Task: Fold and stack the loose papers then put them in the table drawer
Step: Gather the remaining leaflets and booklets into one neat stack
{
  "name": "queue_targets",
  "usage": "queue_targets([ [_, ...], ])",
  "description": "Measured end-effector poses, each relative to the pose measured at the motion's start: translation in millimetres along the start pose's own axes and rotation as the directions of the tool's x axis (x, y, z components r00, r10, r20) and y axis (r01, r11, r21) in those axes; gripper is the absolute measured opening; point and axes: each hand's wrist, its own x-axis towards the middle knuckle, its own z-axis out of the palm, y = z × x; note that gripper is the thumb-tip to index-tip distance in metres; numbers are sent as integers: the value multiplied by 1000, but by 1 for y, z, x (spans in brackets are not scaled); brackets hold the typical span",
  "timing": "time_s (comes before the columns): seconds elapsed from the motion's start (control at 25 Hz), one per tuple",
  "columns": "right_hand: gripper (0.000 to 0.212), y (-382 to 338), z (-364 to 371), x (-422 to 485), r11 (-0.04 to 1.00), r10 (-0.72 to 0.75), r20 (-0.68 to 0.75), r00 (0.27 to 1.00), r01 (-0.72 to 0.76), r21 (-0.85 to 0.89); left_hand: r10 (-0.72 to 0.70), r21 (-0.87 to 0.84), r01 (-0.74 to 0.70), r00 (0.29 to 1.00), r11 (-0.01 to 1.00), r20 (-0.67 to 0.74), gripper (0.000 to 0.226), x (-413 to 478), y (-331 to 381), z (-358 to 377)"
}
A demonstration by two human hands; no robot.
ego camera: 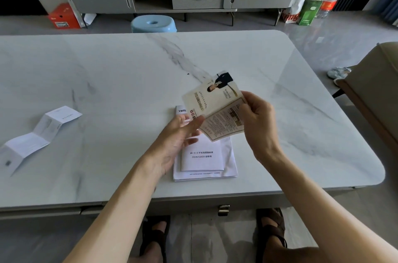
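Right hand (256,120), held up above the table at about 3 o'clock of the stack, pinches the right edge of a cream printed leaflet (215,107) between thumb and fingers; the grip is closed on the paper's margin, likely so the sheet can be creased without hiding the fold line. Left hand (178,135) lies palm-up and open at the leaflet's 7 o'clock corner, fingertips just under or against its lower edge, gripping nothing firmly; it reads as a support for pressing the fold shut. The leaflet is half-bent, one panel tilted toward 11 o'clock, so folding looks in progress. Directly below the hands, a stack of white papers (204,168) rests on the marble table (107,73), a smaller booklet squared on top of larger sheets, seemingly the growing pile. Far out at 9 o'clock, a long white accordion sheet (41,131) lies unfolded, apparently waiting its turn. At 6 o'clock, under the table's near edge, a metal drawer handle (223,210) shows; the drawer appears closed.
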Motion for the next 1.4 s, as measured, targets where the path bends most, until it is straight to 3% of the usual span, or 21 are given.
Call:
queue_targets([
  [0.12,45,2,-3,1,972,91,116,989,-114,205,90,-38,-95,987,995,-131,19,1,2,-6],
  [0.24,51,6,-3,2,936,143,200,969,-198,292,175,-114,-202,960,973,-217,18,-2,9,-4],
  [0.4,58,9,-2,4,976,61,226,972,-106,190,445,249,-378,831,892,-334,44,-2,9,-12],
  [0.52,46,9,-4,6,993,33,196,980,-54,102,549,372,-441,793,817,-264,34,-2,10,-17],
  [0.68,46,6,-7,5,997,30,124,992,-38,60,597,432,-469,768,770,-230,15,-3,9,-16],
  [0.88,12,3,-6,1,999,-3,82,997,7,-53,589,395,-469,760,790,-275,14,-2,11,-21],
  [1.0,10,3,-4,0,992,-82,29,996,85,-95,595,422,-457,749,783,-293,14,0,11,-22],
  [1.08,13,6,-1,2,974,-158,25,987,160,-164,615,504,-415,713,758,-338,14,0,10,-21],
  [1.16,12,8,2,0,960,-203,2,979,199,-196,556,531,-292,700,795,-448,17,-1,8,-15],
  [1.24,7,5,5,-3,952,-259,-36,965,249,-176,323,252,-220,790,942,-520,31,-3,9,-7],
  [1.32,7,7,9,-5,892,-401,14,916,394,-222,103,-151,-156,944,976,-313,47,-6,14,1],
  [1.4,10,12,15,-9,800,-515,190,836,548,-245,87,-280,-123,987,952,-136,42,-8,16,4],
])
